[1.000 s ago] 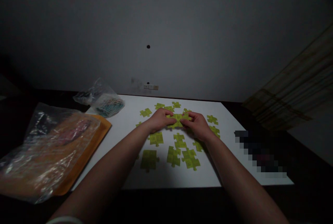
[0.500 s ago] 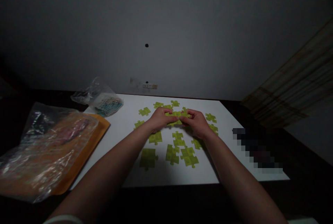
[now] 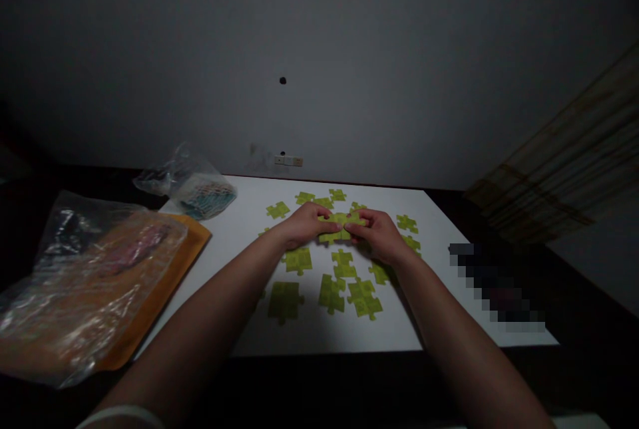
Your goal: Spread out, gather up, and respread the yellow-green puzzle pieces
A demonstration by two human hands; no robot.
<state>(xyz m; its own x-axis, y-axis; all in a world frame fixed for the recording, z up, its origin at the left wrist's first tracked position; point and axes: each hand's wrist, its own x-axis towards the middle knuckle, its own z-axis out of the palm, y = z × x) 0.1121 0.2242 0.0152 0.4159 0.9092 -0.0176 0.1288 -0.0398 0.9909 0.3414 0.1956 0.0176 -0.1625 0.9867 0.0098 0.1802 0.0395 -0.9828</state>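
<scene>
Yellow-green puzzle pieces [image 3: 342,226] are pinched between my two hands above the middle of the white tabletop. My left hand [image 3: 308,223] grips their left side, its thumb pointing inward. On the other side my right hand [image 3: 375,233] holds the right end, and the two thumb tips nearly meet. Whether the held pieces are fully locked together cannot be made out. Around the hands lie several more puzzle pieces, among them a single piece [image 3: 343,263] just below, a joined cluster [image 3: 364,297] nearer me and a larger one [image 3: 285,300] by my left forearm.
A white table [image 3: 399,329] stands against a grey wall. At its left lies an orange envelope [image 3: 172,283] under a clear plastic bag [image 3: 94,283]. Behind it is another clear bag [image 3: 207,195] with a blue-and-white item. A blurred-out dark object [image 3: 494,289] is at right.
Both hands stay on the held puzzle pieces with almost no movement, and the left fingers shift slightly. The whole view has moved a little.
</scene>
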